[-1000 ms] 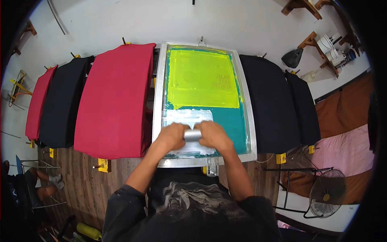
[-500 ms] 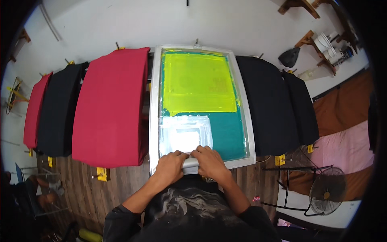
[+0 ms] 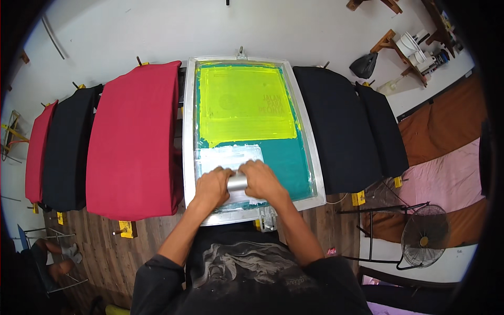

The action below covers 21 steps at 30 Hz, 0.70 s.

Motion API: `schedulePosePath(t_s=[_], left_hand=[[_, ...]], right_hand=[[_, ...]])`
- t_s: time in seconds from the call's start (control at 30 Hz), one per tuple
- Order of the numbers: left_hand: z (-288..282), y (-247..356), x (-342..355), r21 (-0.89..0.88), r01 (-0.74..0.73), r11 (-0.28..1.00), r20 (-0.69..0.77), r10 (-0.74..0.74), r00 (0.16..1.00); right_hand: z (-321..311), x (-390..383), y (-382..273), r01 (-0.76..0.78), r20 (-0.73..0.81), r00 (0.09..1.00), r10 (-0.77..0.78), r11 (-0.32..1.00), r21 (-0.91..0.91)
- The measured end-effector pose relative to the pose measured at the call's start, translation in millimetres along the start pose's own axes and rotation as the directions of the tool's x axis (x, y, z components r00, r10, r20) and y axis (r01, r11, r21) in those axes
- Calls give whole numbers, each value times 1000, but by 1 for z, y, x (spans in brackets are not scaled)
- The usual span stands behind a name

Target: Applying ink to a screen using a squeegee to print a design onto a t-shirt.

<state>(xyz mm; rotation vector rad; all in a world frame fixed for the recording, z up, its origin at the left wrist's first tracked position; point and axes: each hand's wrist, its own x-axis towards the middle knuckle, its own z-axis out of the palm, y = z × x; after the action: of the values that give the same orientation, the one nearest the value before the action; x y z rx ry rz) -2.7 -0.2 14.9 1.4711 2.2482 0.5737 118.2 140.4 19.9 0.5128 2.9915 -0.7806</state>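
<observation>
A silver squeegee [image 3: 237,182] lies across the lower part of a screen-printing frame [image 3: 189,136]. My left hand [image 3: 214,186] is wrapped round its left end, and my right hand [image 3: 263,181] grips the right end. Its lower edge is hidden from this view. Under and just beyond it, a patch of white ink [image 3: 231,153] covers the left of the teal mesh [image 3: 286,165]. The far half of the mesh carries a wide area of bright yellow-green ink [image 3: 247,118], with faint lettering showing through. A metal clamp [image 3: 266,219] sits at the frame's near edge.
Left of the frame stand platens covered in red cloth [image 3: 131,142] and black cloth [image 3: 71,149]. More black-covered platens [image 3: 341,131] stand at right. A floor fan [image 3: 424,239] is at lower right, near brown and pink cloth. Another person's legs [image 3: 58,257] show at lower left.
Both hands have pushed the squeegee away from my body, from the frame's near edge onto the white ink. The near clamp now shows. The whole view has shifted slightly.
</observation>
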Motion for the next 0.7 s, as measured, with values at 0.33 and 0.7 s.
schedulePosePath(t_s=[0.33, 0.7], left_hand=[[-24, 22, -25, -10, 36, 999, 331, -30, 943], [33, 7, -41, -22, -63, 998, -245, 56, 968]], right_hand=[[-19, -31, -21, -70, 253, 965, 62, 997, 22], [4, -37, -24, 69, -17, 997, -71, 994, -86]])
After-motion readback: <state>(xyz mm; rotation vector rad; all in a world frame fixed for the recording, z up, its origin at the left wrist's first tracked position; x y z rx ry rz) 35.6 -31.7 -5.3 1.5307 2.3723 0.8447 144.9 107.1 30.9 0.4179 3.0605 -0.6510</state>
